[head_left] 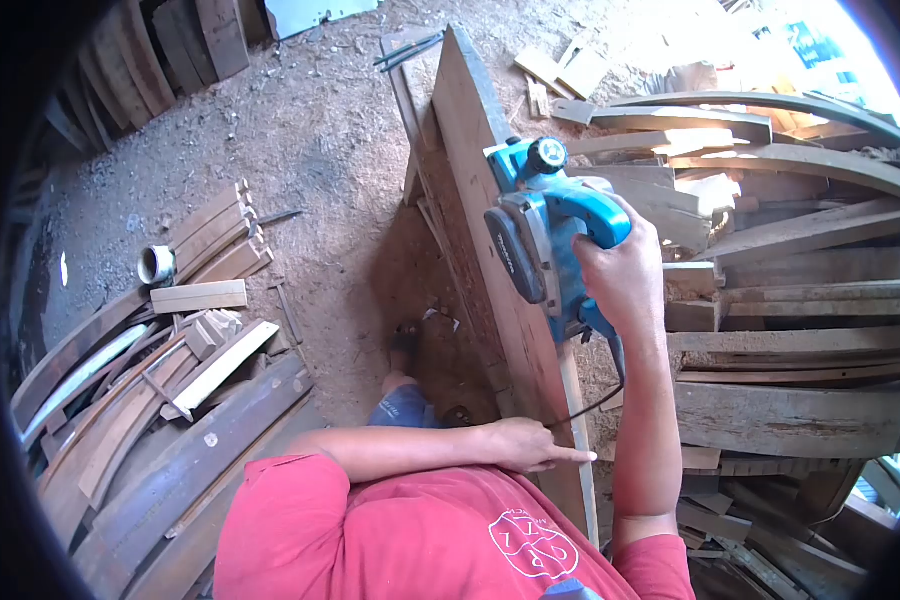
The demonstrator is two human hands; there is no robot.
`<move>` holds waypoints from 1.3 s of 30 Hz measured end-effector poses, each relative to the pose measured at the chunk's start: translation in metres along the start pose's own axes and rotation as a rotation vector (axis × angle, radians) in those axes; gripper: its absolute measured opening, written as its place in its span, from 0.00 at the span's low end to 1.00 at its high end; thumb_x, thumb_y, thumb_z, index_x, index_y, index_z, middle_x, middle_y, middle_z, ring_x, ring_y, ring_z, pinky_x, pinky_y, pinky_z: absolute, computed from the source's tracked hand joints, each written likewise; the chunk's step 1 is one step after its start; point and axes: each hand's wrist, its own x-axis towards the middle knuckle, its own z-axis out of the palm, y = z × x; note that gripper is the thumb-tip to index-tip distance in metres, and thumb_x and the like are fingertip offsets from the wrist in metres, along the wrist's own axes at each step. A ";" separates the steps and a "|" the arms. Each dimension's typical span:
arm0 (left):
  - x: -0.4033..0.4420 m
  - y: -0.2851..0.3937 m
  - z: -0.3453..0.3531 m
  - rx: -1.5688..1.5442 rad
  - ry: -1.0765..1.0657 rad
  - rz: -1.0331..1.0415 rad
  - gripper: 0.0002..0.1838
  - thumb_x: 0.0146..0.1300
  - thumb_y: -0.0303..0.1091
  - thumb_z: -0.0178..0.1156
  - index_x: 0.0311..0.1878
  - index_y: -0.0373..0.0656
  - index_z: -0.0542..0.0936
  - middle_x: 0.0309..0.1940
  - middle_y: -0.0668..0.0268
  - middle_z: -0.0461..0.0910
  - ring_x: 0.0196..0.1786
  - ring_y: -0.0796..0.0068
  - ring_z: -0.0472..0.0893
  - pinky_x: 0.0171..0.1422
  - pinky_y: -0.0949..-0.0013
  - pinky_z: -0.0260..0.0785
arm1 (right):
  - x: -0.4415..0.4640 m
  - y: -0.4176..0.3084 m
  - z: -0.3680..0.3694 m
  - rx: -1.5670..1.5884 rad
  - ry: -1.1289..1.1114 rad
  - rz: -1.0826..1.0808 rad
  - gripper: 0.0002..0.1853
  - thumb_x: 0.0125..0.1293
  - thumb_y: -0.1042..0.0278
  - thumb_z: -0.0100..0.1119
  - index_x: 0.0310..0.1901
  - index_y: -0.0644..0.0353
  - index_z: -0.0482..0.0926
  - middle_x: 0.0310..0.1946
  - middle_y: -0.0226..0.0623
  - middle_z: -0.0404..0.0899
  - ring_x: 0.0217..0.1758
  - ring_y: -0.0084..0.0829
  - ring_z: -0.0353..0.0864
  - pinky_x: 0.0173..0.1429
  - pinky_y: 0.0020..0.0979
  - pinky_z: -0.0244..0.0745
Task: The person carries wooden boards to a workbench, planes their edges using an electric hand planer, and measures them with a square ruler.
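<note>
My right hand (625,270) is wrapped round the rear handle of a blue electric planer (540,245), which sits on the narrow edge of a long wooden board (500,270) standing on edge. A dark power cord (598,402) curves from the planer's back to my left hand (525,445). The curled fingers of that hand appear closed on the cord, while its index finger stretches out over the near end of the board. The planer's sole is hidden against the wood.
Curved and straight timber pieces (800,290) are stacked to the right. At the left lies another pile of planks (190,450), with a pale cup-like container (156,265) and a hammer (288,312) nearby. More boards (160,50) lean at the far left. The ground is bare dirt.
</note>
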 end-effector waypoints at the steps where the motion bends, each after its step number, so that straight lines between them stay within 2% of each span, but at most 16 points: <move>1: -0.001 -0.004 0.001 -0.013 0.000 0.003 0.42 0.75 0.32 0.55 0.88 0.71 0.54 0.26 0.50 0.78 0.29 0.47 0.83 0.38 0.44 0.76 | 0.010 -0.005 0.005 -0.030 0.013 0.005 0.26 0.59 0.76 0.65 0.61 0.65 0.85 0.45 0.52 0.91 0.47 0.40 0.93 0.57 0.35 0.83; 6: 0.006 -0.019 0.001 -0.068 -0.073 0.045 0.47 0.71 0.25 0.54 0.87 0.78 0.54 0.27 0.51 0.80 0.32 0.49 0.84 0.39 0.45 0.76 | 0.053 -0.028 0.019 0.009 0.017 -0.040 0.26 0.58 0.75 0.64 0.60 0.64 0.85 0.43 0.51 0.91 0.47 0.41 0.93 0.57 0.35 0.82; 10: 0.013 -0.031 0.004 -0.017 -0.074 0.134 0.48 0.69 0.24 0.54 0.86 0.81 0.56 0.25 0.53 0.78 0.29 0.51 0.82 0.36 0.47 0.74 | 0.098 -0.038 0.038 -0.019 0.029 -0.184 0.22 0.62 0.74 0.64 0.59 0.61 0.86 0.20 0.29 0.77 0.17 0.18 0.74 0.24 0.27 0.70; 13: 0.015 -0.036 0.010 0.041 -0.045 0.174 0.48 0.68 0.23 0.54 0.86 0.81 0.57 0.23 0.55 0.77 0.28 0.52 0.82 0.34 0.49 0.73 | 0.139 -0.056 0.047 -0.098 0.021 -0.125 0.15 0.57 0.71 0.62 0.44 0.68 0.88 0.25 0.48 0.85 0.29 0.36 0.87 0.40 0.36 0.82; 15: 0.018 -0.041 0.016 0.031 -0.015 0.201 0.48 0.68 0.23 0.54 0.86 0.80 0.58 0.22 0.56 0.76 0.27 0.53 0.82 0.33 0.49 0.73 | 0.169 -0.067 0.052 -0.101 -0.020 -0.041 0.12 0.57 0.70 0.64 0.38 0.70 0.87 0.22 0.45 0.84 0.26 0.30 0.86 0.36 0.33 0.81; 16: 0.019 -0.041 0.020 0.021 0.016 0.220 0.48 0.67 0.23 0.54 0.85 0.80 0.58 0.21 0.57 0.76 0.25 0.55 0.81 0.33 0.48 0.73 | 0.186 -0.065 0.058 -0.079 -0.009 -0.064 0.10 0.59 0.68 0.67 0.32 0.68 0.85 0.20 0.39 0.81 0.22 0.27 0.81 0.31 0.32 0.77; 17: 0.019 -0.041 0.024 0.016 0.021 0.224 0.48 0.67 0.23 0.54 0.85 0.80 0.58 0.21 0.57 0.76 0.25 0.55 0.81 0.33 0.48 0.73 | 0.204 -0.064 0.064 -0.056 0.000 -0.088 0.13 0.62 0.66 0.70 0.26 0.66 0.83 0.18 0.34 0.78 0.18 0.24 0.77 0.25 0.30 0.73; 19: 0.019 -0.041 0.031 0.045 0.089 0.221 0.47 0.67 0.23 0.54 0.85 0.81 0.59 0.20 0.59 0.76 0.24 0.56 0.80 0.32 0.49 0.73 | 0.244 -0.067 0.072 -0.016 -0.011 -0.168 0.14 0.62 0.64 0.73 0.25 0.63 0.82 0.18 0.32 0.77 0.18 0.23 0.75 0.25 0.30 0.71; 20: 0.018 -0.041 0.032 0.049 0.093 0.218 0.47 0.67 0.23 0.54 0.85 0.81 0.59 0.20 0.59 0.76 0.24 0.56 0.80 0.32 0.49 0.73 | 0.256 -0.100 0.075 -0.015 0.029 -0.074 0.09 0.62 0.70 0.69 0.27 0.66 0.84 0.19 0.40 0.79 0.18 0.34 0.78 0.22 0.36 0.71; 26: 0.014 -0.032 0.027 0.193 0.138 0.161 0.46 0.66 0.26 0.56 0.84 0.79 0.62 0.21 0.60 0.79 0.24 0.59 0.82 0.30 0.55 0.72 | 0.330 -0.133 0.112 0.108 0.047 -0.230 0.08 0.60 0.69 0.70 0.29 0.65 0.85 0.21 0.35 0.79 0.20 0.29 0.77 0.24 0.37 0.69; 29: 0.009 -0.022 0.022 0.233 0.194 0.130 0.45 0.65 0.28 0.57 0.84 0.78 0.64 0.22 0.61 0.80 0.25 0.60 0.83 0.30 0.57 0.73 | 0.316 -0.117 0.099 0.266 -0.054 -0.296 0.09 0.62 0.67 0.71 0.36 0.65 0.87 0.24 0.34 0.82 0.24 0.30 0.81 0.28 0.37 0.74; 31: 0.006 -0.015 0.028 0.297 0.220 0.094 0.43 0.66 0.28 0.57 0.83 0.77 0.66 0.24 0.62 0.81 0.26 0.60 0.84 0.31 0.57 0.74 | 0.301 -0.077 0.074 0.392 -0.286 -0.045 0.12 0.60 0.68 0.71 0.41 0.68 0.86 0.27 0.41 0.85 0.29 0.36 0.86 0.33 0.42 0.78; 32: 0.002 -0.004 0.021 0.364 0.199 0.050 0.40 0.67 0.30 0.57 0.82 0.73 0.68 0.24 0.63 0.82 0.26 0.63 0.85 0.31 0.59 0.74 | 0.273 -0.061 0.059 0.320 -0.233 -0.103 0.11 0.61 0.65 0.73 0.32 0.64 0.83 0.22 0.35 0.80 0.23 0.28 0.79 0.29 0.35 0.72; 33: 0.002 0.000 0.018 0.367 0.194 0.066 0.40 0.67 0.30 0.57 0.82 0.73 0.68 0.24 0.63 0.82 0.26 0.63 0.85 0.31 0.59 0.74 | 0.231 -0.047 0.041 0.245 -0.177 -0.160 0.15 0.63 0.63 0.76 0.24 0.59 0.80 0.17 0.28 0.75 0.17 0.21 0.72 0.25 0.27 0.67; 37: 0.004 0.015 0.026 0.471 0.227 0.029 0.37 0.70 0.32 0.56 0.83 0.62 0.67 0.24 0.65 0.82 0.27 0.68 0.86 0.31 0.62 0.76 | 0.079 -0.030 -0.036 0.322 -0.082 -0.043 0.14 0.66 0.62 0.77 0.30 0.57 0.81 0.20 0.25 0.73 0.18 0.17 0.69 0.25 0.24 0.62; 39: 0.001 0.030 0.035 0.551 0.270 -0.058 0.37 0.71 0.33 0.56 0.84 0.58 0.66 0.25 0.66 0.83 0.27 0.69 0.87 0.31 0.62 0.75 | 0.015 -0.010 -0.076 0.310 -0.011 0.054 0.13 0.68 0.60 0.76 0.39 0.60 0.84 0.21 0.24 0.73 0.18 0.16 0.68 0.25 0.24 0.60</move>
